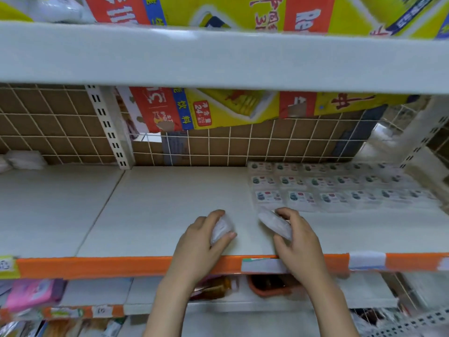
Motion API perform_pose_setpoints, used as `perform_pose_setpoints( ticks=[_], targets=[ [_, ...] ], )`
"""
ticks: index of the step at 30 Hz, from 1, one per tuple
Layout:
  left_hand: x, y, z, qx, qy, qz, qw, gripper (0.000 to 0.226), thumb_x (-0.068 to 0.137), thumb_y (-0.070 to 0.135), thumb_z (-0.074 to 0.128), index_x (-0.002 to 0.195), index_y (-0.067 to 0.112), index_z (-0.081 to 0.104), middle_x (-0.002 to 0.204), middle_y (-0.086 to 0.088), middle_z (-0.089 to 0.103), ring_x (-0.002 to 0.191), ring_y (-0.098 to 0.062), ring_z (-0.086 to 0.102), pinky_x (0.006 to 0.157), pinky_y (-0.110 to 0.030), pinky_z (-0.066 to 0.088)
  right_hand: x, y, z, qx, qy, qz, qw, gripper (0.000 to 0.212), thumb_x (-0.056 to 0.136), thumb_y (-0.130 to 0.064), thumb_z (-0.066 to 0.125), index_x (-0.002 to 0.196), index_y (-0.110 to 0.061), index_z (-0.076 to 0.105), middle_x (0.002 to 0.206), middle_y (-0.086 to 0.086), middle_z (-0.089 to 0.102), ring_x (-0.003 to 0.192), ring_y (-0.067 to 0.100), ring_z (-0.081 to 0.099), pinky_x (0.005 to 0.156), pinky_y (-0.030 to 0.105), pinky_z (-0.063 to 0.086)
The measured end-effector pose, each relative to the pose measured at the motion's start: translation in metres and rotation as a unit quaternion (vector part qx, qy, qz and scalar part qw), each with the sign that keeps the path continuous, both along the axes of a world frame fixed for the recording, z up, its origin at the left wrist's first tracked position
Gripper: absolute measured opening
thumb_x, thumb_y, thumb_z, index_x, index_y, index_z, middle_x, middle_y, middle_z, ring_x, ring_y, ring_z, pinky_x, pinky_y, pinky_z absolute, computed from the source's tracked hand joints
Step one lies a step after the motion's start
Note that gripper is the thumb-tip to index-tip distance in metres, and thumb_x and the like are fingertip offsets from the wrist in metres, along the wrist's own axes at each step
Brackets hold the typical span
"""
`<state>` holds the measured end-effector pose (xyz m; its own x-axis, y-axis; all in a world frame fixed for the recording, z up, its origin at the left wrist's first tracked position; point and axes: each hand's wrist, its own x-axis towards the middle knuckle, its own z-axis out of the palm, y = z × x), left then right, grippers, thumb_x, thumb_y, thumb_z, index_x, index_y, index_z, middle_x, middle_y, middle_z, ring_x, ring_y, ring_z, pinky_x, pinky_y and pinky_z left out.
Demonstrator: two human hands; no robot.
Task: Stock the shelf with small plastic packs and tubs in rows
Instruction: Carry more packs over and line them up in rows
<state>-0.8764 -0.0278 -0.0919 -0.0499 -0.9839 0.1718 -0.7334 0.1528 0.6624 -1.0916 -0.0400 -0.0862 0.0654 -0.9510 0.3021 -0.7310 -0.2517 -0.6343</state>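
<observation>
My left hand grips a small clear plastic pack just above the white shelf, near its orange front edge. My right hand grips a second clear pack, tilted, close to the front left corner of the stocked block. Several rows of small labelled plastic packs lie flat on the right half of the shelf, reaching back to the wire grid. The two hands are a short gap apart.
An orange price rail with paper tags runs along the shelf front. A slotted upright and wire grid back the shelf. White bags sit at the far left. Yellow-red cartons hang behind. Goods fill the lower shelf.
</observation>
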Motion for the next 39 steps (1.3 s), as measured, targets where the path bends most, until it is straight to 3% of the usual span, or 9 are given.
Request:
perform_pose_setpoints(
  ticks=[5,11,15,24,27,36,39],
  targets=[
    [-0.011,0.007,-0.004,0.014,-0.013,0.024,1.000,0.072,0.071,0.077,0.031,0.130,0.038,0.043,0.114,0.004,0.056,0.104,-0.019,0.055,0.086,-0.032,0.044,-0.018,0.001,-0.002,-0.006,0.011,0.012,1.000,0.047,0.074,0.003,0.060,0.118,-0.014,0.056,0.106,-0.014,0.049,0.103,0.012,0.049,0.083,0.015,0.031],
    [-0.012,0.006,0.003,0.019,-0.009,0.033,0.999,0.074,0.073,0.080,0.035,0.130,0.035,0.045,0.118,0.006,0.055,0.109,-0.016,0.053,0.087,-0.028,0.041,-0.025,0.004,-0.007,-0.012,0.001,0.010,1.000,0.047,0.075,0.000,0.062,0.119,-0.016,0.055,0.108,-0.015,0.049,0.105,0.013,0.050,0.088,0.023,0.035],
    [-0.015,0.001,0.007,0.016,-0.005,0.031,0.999,0.068,0.075,0.071,0.034,0.126,0.028,0.046,0.118,0.003,0.056,0.106,-0.017,0.053,0.088,-0.030,0.042,-0.032,0.008,-0.008,-0.016,0.001,-0.008,1.000,0.047,0.075,0.002,0.062,0.119,-0.015,0.056,0.108,-0.015,0.050,0.106,0.013,0.049,0.089,0.023,0.035],
    [-0.018,-0.012,-0.005,-0.031,-0.064,0.016,0.997,0.075,0.072,0.074,0.040,0.122,0.020,0.053,0.115,0.000,0.058,0.102,-0.022,0.053,0.086,-0.037,0.045,-0.044,0.008,-0.012,-0.035,0.005,-0.042,0.998,0.045,0.072,0.002,0.062,0.114,-0.014,0.058,0.107,-0.014,0.049,0.104,0.010,0.046,0.087,0.020,0.033],
    [-0.025,-0.018,-0.008,-0.048,-0.070,0.011,0.996,0.074,0.069,0.070,0.042,0.119,0.017,0.057,0.115,-0.002,0.059,0.103,-0.024,0.053,0.086,-0.036,0.044,-0.052,0.004,-0.015,-0.038,0.013,-0.045,0.998,0.044,0.071,-0.008,0.055,0.115,-0.015,0.058,0.106,-0.014,0.049,0.104,0.009,0.045,0.087,0.024,0.035],
    [-0.102,-0.045,-0.033,-0.062,-0.072,-0.041,0.995,0.067,0.069,0.061,0.055,0.117,0.014,0.061,0.118,-0.006,0.060,0.110,-0.027,0.053,0.096,-0.038,0.042,-0.108,-0.012,-0.026,-0.044,0.010,-0.060,0.997,0.046,0.068,-0.011,0.050,0.113,-0.012,0.059,0.108,-0.004,0.059,0.102,0.010,0.046,0.087,0.027,0.038],
    [-0.123,-0.053,-0.039,-0.055,-0.076,-0.049,0.994,0.062,0.067,0.052,0.065,0.116,0.013,0.062,0.119,-0.010,0.059,0.111,-0.030,0.052,0.097,-0.046,0.042,-0.128,-0.014,-0.028,-0.036,0.016,-0.059,0.997,0.043,0.073,-0.006,0.054,0.116,-0.013,0.057,0.108,-0.006,0.057,0.103,0.011,0.047,0.085,0.022,0.035]
  ],
)
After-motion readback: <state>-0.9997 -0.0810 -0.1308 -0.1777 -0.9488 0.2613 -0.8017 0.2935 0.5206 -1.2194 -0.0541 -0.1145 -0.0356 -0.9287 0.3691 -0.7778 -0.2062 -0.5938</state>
